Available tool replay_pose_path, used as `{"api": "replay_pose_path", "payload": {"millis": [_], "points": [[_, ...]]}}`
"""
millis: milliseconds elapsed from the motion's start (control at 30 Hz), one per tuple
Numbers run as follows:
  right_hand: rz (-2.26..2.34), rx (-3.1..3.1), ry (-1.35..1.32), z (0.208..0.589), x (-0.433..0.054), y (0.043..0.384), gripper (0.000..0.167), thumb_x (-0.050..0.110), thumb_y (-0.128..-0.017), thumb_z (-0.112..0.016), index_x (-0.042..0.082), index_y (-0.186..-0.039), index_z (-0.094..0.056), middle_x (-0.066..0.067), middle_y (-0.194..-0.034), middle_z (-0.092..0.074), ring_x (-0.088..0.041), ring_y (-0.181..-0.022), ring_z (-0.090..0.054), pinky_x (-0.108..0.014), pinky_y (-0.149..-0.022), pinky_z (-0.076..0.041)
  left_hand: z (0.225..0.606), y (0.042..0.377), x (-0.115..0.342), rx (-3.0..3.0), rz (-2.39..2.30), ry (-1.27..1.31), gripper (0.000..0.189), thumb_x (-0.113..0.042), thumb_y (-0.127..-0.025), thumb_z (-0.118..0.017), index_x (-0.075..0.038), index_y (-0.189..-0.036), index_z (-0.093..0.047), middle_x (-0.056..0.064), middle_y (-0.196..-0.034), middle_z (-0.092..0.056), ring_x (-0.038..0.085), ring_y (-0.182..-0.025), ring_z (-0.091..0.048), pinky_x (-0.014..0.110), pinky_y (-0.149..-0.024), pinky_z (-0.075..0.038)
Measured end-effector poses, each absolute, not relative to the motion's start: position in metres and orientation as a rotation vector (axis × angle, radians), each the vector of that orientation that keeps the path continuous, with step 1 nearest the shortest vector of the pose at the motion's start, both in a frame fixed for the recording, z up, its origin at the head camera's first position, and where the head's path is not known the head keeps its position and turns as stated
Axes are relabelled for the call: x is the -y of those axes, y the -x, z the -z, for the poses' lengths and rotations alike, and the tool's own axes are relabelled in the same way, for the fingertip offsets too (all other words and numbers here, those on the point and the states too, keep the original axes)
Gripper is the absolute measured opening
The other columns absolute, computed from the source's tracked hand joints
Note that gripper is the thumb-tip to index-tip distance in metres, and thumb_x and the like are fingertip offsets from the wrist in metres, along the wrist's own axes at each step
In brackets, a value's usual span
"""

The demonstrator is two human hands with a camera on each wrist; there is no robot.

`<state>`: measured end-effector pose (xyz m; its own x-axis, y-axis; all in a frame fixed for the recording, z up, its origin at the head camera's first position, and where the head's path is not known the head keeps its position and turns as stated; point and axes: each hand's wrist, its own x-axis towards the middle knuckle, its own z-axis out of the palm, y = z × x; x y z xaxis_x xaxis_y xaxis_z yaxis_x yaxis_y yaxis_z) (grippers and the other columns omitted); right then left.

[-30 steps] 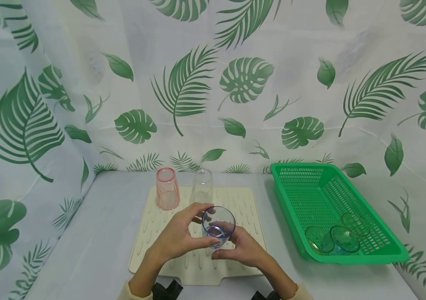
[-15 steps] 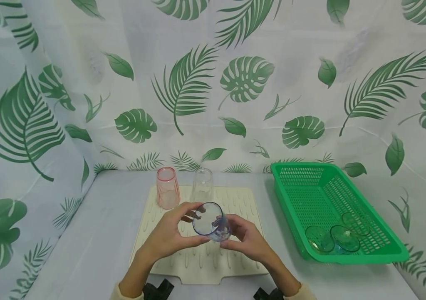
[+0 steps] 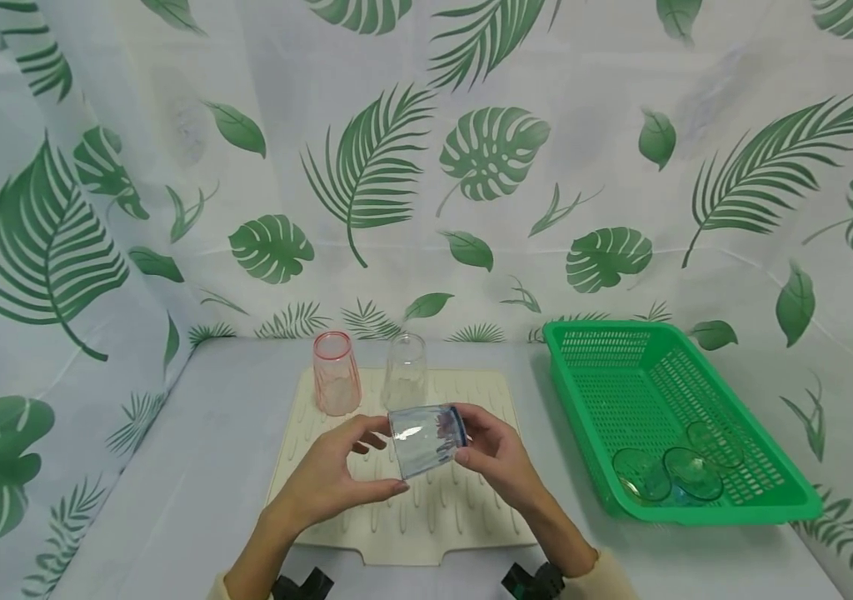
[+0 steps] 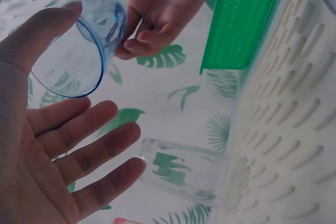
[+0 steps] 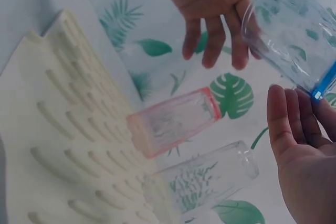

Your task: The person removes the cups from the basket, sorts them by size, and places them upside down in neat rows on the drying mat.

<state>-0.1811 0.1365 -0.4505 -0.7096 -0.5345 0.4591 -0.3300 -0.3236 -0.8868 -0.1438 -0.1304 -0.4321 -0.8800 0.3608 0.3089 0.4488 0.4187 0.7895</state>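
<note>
No text, label, brand, number or sign is legible in any of the three views. The blue glass, red glass, mat, basket and cloth present no readable marking.

The mat lay on the table, with the cloth backdrop hanging behind. Near the mat's far edge, left of its middle, stood the first glass, with the second glass just to its right. Nearer the person, the third glass was sideways above the mat, between the left hand and the right hand. The basket stood right of the mat, with three cups in its near end.
</note>
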Motion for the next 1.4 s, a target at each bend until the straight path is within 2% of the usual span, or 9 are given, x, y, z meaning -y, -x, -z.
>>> {"api": "replay_pose_path", "payload": {"millis": [133,233,433,567,700,933,1233,1400], "points": [[2.197,-1.715,1.153,0.449,-0.131,0.184,0.043,0.000,-0.096,-0.058,0.003,-0.138,-0.049,-0.003,-0.131,-0.055,-0.008,-0.113,-0.055,-0.019,-0.094,-0.054,0.435,0.140,0.135,2.585,1.410,0.719,0.065,-0.042,-0.080,-0.084,-0.023,-0.136,-0.057,-0.008,-0.123,-0.067,0.012,-0.104,-0.068,0.031,-0.087,-0.059],[2.201,-1.759,1.138,0.449,-0.128,0.186,0.041,0.003,-0.096,-0.059,0.007,-0.135,-0.050,-0.001,-0.128,-0.054,-0.007,-0.111,-0.054,-0.019,-0.093,-0.054,0.437,0.136,0.141,2.583,1.369,0.676,0.067,-0.043,-0.081,-0.083,-0.022,-0.139,-0.055,-0.008,-0.125,-0.066,0.014,-0.106,-0.068,0.031,-0.088,-0.059],[2.241,-1.820,1.046,0.453,-0.124,0.190,0.041,0.002,-0.093,-0.061,0.009,-0.133,-0.051,0.002,-0.126,-0.054,-0.007,-0.111,-0.056,-0.018,-0.093,-0.053,0.449,0.128,0.161,2.590,1.256,0.551,0.071,-0.046,-0.080,-0.083,-0.021,-0.140,-0.056,-0.009,-0.131,-0.065,0.014,-0.117,-0.065,0.035,-0.092,-0.059],[2.270,-1.837,1.040,0.456,-0.122,0.192,0.042,-0.001,-0.093,-0.060,-0.003,-0.133,-0.048,0.001,-0.127,-0.054,-0.007,-0.111,-0.055,-0.017,-0.092,-0.052,0.459,0.121,0.173,2.648,1.139,0.435,0.076,-0.051,-0.078,-0.083,-0.020,-0.142,-0.055,-0.007,-0.140,-0.061,0.017,-0.128,-0.061,0.044,-0.098,-0.056],[2.206,-1.984,1.077,0.457,-0.117,0.195,0.046,-0.003,-0.091,-0.063,-0.012,-0.132,-0.045,-0.003,-0.125,-0.054,-0.006,-0.111,-0.054,-0.016,-0.094,-0.050,0.469,0.113,0.185,2.732,1.033,0.301,0.083,-0.052,-0.075,-0.084,-0.017,-0.144,-0.054,0.001,-0.145,-0.059,0.025,-0.133,-0.057,0.051,-0.104,-0.052],[1.997,-2.340,1.180,0.456,-0.105,0.199,0.050,-0.005,-0.085,-0.071,-0.002,-0.131,-0.052,-0.021,-0.121,-0.055,-0.013,-0.109,-0.055,-0.021,-0.097,-0.049,0.480,0.102,0.200,2.874,0.914,0.174,0.099,-0.060,-0.074,-0.081,-0.007,-0.149,-0.046,0.017,-0.150,-0.052,0.037,-0.136,-0.053,0.056,-0.106,-0.048],[1.918,-2.478,1.048,0.459,-0.088,0.205,0.051,0.005,-0.084,-0.076,0.005,-0.131,-0.054,-0.016,-0.125,-0.056,-0.027,-0.113,-0.057,-0.025,-0.097,-0.053,0.499,0.095,0.215,3.055,0.813,0.108,0.119,-0.070,-0.068,-0.079,0.002,-0.153,-0.036,0.026,-0.156,-0.040,0.047,-0.140,-0.043,0.060,-0.109,-0.043],[1.836,-2.556,0.938,0.462,-0.076,0.209,0.052,0.014,-0.085,-0.078,0.012,-0.131,-0.056,-0.016,-0.127,-0.057,-0.026,-0.117,-0.058,-0.030,-0.099,-0.055,0.512,0.092,0.222,3.062,0.773,0.114,0.120,-0.070,-0.066,-0.080,0.007,-0.150,-0.039,0.027,-0.155,-0.041,0.044,-0.144,-0.040,0.058,-0.114,-0.039]]}}
